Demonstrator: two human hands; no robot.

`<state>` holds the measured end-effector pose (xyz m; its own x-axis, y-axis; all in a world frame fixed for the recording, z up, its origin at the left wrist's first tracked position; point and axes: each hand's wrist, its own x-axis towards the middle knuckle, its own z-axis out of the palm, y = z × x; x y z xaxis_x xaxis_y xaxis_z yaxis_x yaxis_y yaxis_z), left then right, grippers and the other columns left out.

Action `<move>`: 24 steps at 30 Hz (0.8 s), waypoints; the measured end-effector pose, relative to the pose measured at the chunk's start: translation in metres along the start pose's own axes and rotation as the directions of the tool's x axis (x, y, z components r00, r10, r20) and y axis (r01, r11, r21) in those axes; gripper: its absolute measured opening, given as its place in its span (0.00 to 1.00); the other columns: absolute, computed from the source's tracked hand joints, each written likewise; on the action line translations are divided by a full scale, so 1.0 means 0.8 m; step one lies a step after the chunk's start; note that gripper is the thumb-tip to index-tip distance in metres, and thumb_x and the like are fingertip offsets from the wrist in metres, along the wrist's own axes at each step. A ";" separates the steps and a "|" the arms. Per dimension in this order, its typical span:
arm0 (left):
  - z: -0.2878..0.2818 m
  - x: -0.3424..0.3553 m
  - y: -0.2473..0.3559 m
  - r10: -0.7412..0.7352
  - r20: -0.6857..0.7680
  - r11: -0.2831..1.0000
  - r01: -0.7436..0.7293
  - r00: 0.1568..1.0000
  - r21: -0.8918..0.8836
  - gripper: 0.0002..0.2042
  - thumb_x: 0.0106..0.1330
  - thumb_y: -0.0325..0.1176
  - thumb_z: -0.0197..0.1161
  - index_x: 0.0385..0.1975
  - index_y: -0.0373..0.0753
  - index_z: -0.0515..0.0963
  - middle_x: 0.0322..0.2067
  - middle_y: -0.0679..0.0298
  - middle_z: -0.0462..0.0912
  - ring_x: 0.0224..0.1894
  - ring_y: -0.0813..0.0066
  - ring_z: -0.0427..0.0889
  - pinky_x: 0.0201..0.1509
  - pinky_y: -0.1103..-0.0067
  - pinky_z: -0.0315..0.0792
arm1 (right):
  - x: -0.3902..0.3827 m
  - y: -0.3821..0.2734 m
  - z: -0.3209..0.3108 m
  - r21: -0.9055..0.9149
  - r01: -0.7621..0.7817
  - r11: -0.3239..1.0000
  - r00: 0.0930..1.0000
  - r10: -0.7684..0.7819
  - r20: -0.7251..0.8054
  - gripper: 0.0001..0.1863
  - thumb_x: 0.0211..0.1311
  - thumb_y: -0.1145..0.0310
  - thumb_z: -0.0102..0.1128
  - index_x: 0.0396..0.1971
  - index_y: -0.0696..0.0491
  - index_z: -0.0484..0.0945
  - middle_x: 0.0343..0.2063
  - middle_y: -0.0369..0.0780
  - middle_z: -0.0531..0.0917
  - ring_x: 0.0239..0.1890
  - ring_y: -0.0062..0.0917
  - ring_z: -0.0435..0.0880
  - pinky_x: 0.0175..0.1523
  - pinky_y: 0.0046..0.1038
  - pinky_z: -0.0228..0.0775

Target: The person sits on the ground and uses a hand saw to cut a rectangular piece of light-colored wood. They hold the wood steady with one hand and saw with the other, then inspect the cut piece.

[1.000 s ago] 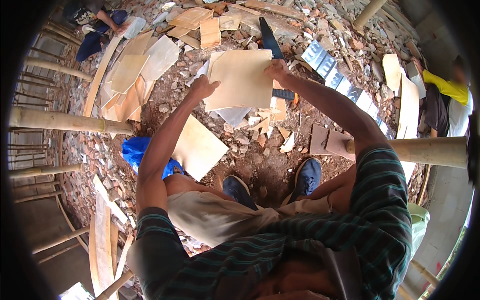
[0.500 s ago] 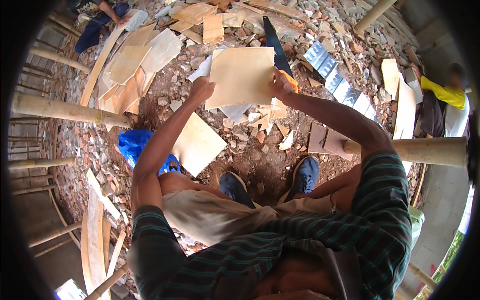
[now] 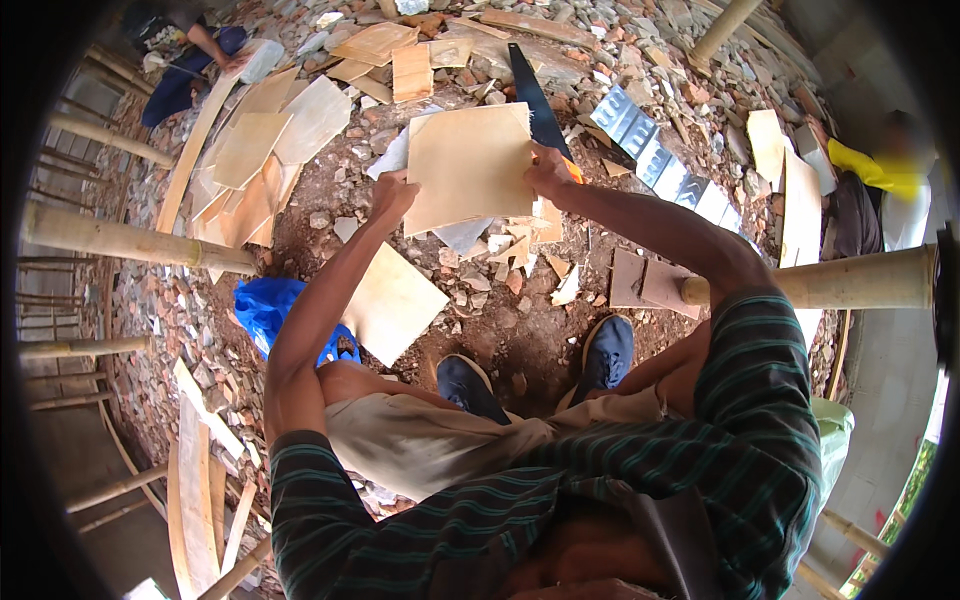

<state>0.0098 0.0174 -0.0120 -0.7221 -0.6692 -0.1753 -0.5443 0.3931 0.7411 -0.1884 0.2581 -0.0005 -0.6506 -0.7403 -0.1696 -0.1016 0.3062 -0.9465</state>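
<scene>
Between my two hands I hold a squarish piece of thin plywood (image 3: 468, 168), pale tan and nearly flat to my view. My left hand (image 3: 395, 192) is closed on its left edge near the lower corner. At the opposite edge my right hand (image 3: 550, 172) grips it in the same way. Just beyond the right hand lies a handsaw (image 3: 532, 95) with a dark blade; its orange handle is mostly hidden behind that hand. Another plywood square (image 3: 395, 302) rests on the ground below my left forearm. Small wood offcuts (image 3: 520, 250) lie under the held sheet's near edge.
A stack of plywood sheets (image 3: 250, 150) lies at the left, near a bamboo pole (image 3: 140, 238). A blue plastic bag (image 3: 268, 308) sits by my left knee. Metal strips (image 3: 660, 165) lie at the right on rubble. One person (image 3: 190, 60) is far left, another (image 3: 880, 190) right.
The plywood and both hands have shifted slightly left and toward me in the picture. My grip on both edges is unchanged.
</scene>
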 end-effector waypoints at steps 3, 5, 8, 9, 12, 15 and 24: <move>0.003 0.005 -0.005 -0.013 -0.029 1.000 0.013 1.000 0.023 0.17 0.55 0.33 0.64 0.46 0.43 0.84 0.22 0.65 0.84 0.23 0.78 0.80 0.29 0.78 0.73 | 0.001 0.001 0.003 -0.016 -0.003 1.000 1.000 0.003 0.003 0.22 0.50 0.77 0.58 0.49 0.51 0.79 0.26 0.35 0.83 0.26 0.16 0.78 0.29 0.24 0.69; 0.005 0.010 -0.010 -0.017 -0.037 0.999 0.018 0.999 0.050 0.17 0.54 0.34 0.64 0.45 0.43 0.84 0.22 0.64 0.85 0.22 0.76 0.81 0.29 0.77 0.74 | 0.003 0.002 0.003 -0.050 0.035 0.998 0.999 -0.036 -0.021 0.17 0.53 0.71 0.64 0.44 0.53 0.78 0.24 0.35 0.81 0.23 0.17 0.79 0.26 0.24 0.69; 0.005 0.020 -0.014 0.113 -0.084 0.956 -0.085 0.990 0.280 0.16 0.52 0.39 0.64 0.41 0.43 0.85 0.22 0.61 0.84 0.23 0.71 0.83 0.29 0.74 0.74 | 0.004 -0.001 0.001 -0.118 -0.040 0.992 0.999 0.043 0.021 0.18 0.53 0.70 0.63 0.46 0.49 0.78 0.24 0.35 0.80 0.23 0.17 0.78 0.27 0.25 0.70; 0.004 0.020 -0.016 0.121 -0.082 0.937 -0.087 0.989 0.338 0.16 0.51 0.39 0.64 0.40 0.43 0.85 0.21 0.60 0.84 0.23 0.70 0.83 0.29 0.73 0.75 | 0.003 -0.003 -0.001 -0.151 -0.103 0.983 0.994 0.107 0.018 0.18 0.53 0.70 0.63 0.47 0.49 0.78 0.24 0.34 0.80 0.23 0.17 0.78 0.27 0.25 0.70; -0.005 0.023 -0.016 0.041 0.002 0.983 -0.040 0.999 0.179 0.13 0.51 0.37 0.67 0.34 0.39 0.86 0.18 0.63 0.82 0.20 0.73 0.81 0.28 0.74 0.73 | 0.000 -0.012 -0.005 -0.143 -0.110 0.984 0.989 0.123 0.085 0.27 0.54 0.76 0.61 0.57 0.45 0.73 0.27 0.37 0.83 0.26 0.18 0.82 0.26 0.24 0.78; -0.013 0.024 -0.011 -0.009 0.037 0.986 0.003 0.999 0.168 0.09 0.51 0.34 0.68 0.29 0.36 0.85 0.17 0.65 0.80 0.19 0.75 0.78 0.25 0.75 0.70 | -0.005 -0.024 -0.007 -0.167 -0.165 0.972 0.979 0.182 0.094 0.31 0.55 0.78 0.61 0.62 0.44 0.70 0.30 0.38 0.84 0.28 0.20 0.84 0.27 0.27 0.82; -0.021 0.040 -0.018 -0.069 0.111 0.997 0.064 0.991 0.050 0.13 0.50 0.39 0.68 0.25 0.33 0.83 0.23 0.60 0.84 0.22 0.70 0.81 0.30 0.72 0.74 | 0.001 -0.016 -0.007 0.044 -0.059 0.997 0.988 0.052 0.146 0.28 0.52 0.80 0.56 0.57 0.48 0.72 0.29 0.37 0.83 0.26 0.19 0.81 0.24 0.24 0.77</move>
<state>0.0012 -0.0202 -0.0173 -0.7254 -0.6209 -0.2970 -0.6102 0.3804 0.6950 -0.1920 0.2570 0.0128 -0.5377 -0.8029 -0.2573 -0.0292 0.3228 -0.9460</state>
